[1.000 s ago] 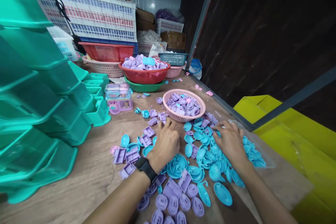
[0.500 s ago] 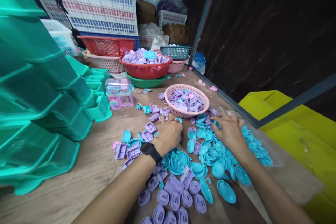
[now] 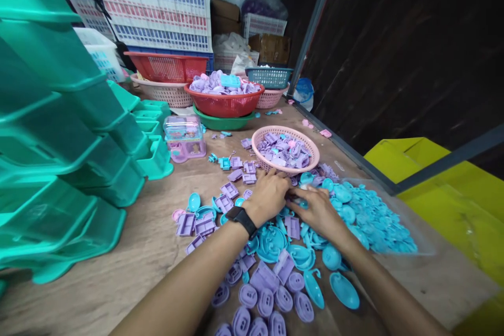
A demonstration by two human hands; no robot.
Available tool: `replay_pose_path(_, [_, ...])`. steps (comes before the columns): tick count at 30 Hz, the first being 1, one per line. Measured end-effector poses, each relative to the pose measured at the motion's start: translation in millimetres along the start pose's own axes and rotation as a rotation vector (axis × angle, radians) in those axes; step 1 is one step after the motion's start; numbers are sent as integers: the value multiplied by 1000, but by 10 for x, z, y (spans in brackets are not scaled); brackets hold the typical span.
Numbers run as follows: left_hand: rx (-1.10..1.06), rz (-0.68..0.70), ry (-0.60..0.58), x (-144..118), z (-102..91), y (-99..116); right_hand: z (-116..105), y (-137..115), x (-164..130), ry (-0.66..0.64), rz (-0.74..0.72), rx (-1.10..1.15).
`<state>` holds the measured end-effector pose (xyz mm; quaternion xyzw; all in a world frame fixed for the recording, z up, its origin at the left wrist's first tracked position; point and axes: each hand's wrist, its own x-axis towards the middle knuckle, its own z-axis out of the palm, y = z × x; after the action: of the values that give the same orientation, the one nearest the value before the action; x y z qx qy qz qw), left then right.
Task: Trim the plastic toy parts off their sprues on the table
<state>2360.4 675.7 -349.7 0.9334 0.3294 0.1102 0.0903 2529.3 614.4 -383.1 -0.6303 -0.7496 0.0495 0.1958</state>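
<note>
My left hand (image 3: 271, 195), with a black watch (image 3: 241, 219) on its wrist, is over the parts just in front of a pink basket (image 3: 285, 128). Its fingers curl downward and hide whatever is under them. Close on its right, my right hand (image 3: 317, 211) reaches inward, thumb and fingers apart, fingertips near the left hand's. Turquoise oval pieces (image 3: 344, 290) and a larger turquoise heap (image 3: 381, 220) lie around and right of it. Purple oval pieces (image 3: 283, 299) and purple box-shaped pieces (image 3: 185, 224) are spread in front and to the left.
Stacked green bins (image 3: 79, 152) stand along the left. A clear-lidded toy case (image 3: 184, 139) sits beyond the loose parts. Farther back are a red basket (image 3: 226, 106) of purple pieces, a green tray (image 3: 224, 123) and white crates (image 3: 153, 10). A metal frame bar (image 3: 354, 152) borders the right.
My right hand has moved left to meet my left hand, and turquoise pieces it covered now show. My left hand has shifted slightly right. The view has turned a little.
</note>
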Motion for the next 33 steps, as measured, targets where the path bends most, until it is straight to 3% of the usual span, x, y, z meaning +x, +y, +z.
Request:
replay_pose_path(3, [18, 41, -39, 36, -18, -10, -37, 54, 19, 60, 21, -61])
replay_pose_path(6, [50, 46, -119, 120, -2, 37, -133, 190, 35, 109, 130, -347])
replay_pose_path(10, [83, -65, -154, 249, 78, 128, -271, 377, 51, 105, 253, -577])
replay_pose_path(14, [96, -128, -158, 282, 70, 169, -355, 508, 68, 102, 340, -600])
replay_pose_path(21, [135, -194, -197, 79, -253, 146, -251, 575, 64, 120, 285, -439])
replay_pose_path(23, [117, -247, -154, 35, -325, 126, -178, 563, 68, 121, 254, -438])
replay_pose_path(25, [92, -289, -33, 26, -363, 97, -132, 547, 79, 113, 219, -420])
replay_pose_path(29, [158, -201, 242, 63, -329, 1, -215, 505, 128, 109, 162, -259])
replay_pose_path(33, [154, -131, 215, 43, -194, -78, -449, 486, 240, 282, 121, -187])
